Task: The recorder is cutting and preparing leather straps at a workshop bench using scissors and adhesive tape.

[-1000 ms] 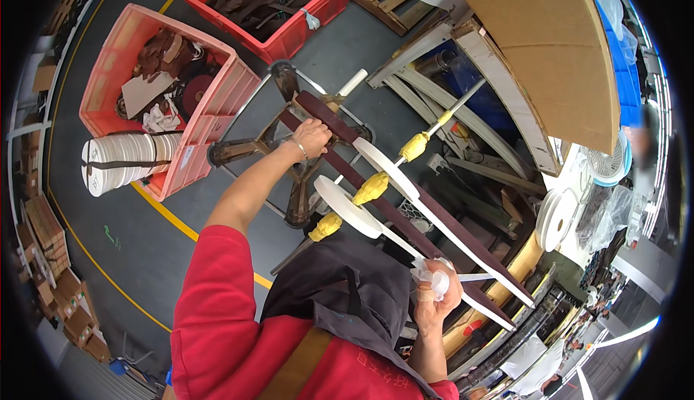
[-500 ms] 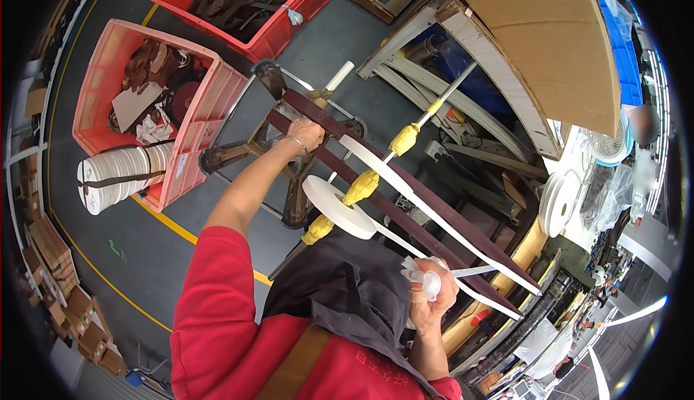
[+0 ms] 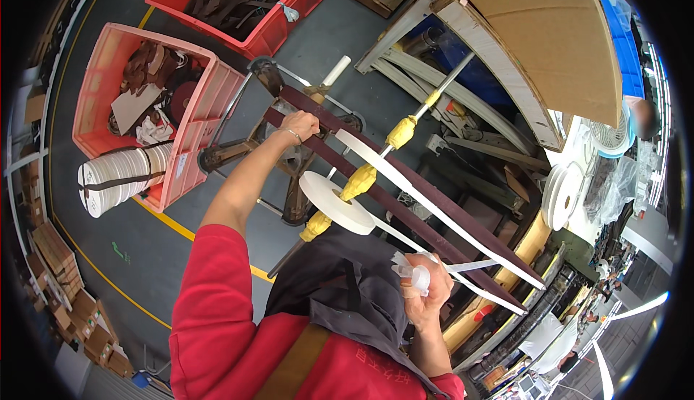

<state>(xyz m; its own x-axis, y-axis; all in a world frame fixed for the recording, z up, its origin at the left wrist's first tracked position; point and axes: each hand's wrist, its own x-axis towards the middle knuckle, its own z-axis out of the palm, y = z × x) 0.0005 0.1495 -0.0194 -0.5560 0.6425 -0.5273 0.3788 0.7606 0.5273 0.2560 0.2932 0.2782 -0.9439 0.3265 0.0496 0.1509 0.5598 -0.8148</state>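
Observation:
Two long maroon strips (image 3: 405,217) run from the upper left down to the lower right, with white tape bands along their lower stretches. Around the nearer strip, close to its upper end, the fingers of my left hand (image 3: 298,125) are curled. My right hand (image 3: 428,293) is closed on a small roll of clear tape (image 3: 419,278), whose loose end sticks up at its left side. A narrow white strip (image 3: 473,264) extends to the right from behind that hand. White tape rolls (image 3: 334,203) sit on a metal rod (image 3: 455,78) with yellow wrappings (image 3: 359,181).
A pink crate (image 3: 97,103) of scraps and a red crate (image 3: 246,47) of brown straps stand at the left and far side. White rolls tied with a strap (image 3: 119,179) lean by the pink crate. Cardboard (image 3: 542,24) rises at the far right; a stand (image 3: 296,197) is below the strips.
My left hand has shifted slightly left and toward me, from the farther maroon strip to the nearer one. My right hand has moved a little left with the clear tape roll.

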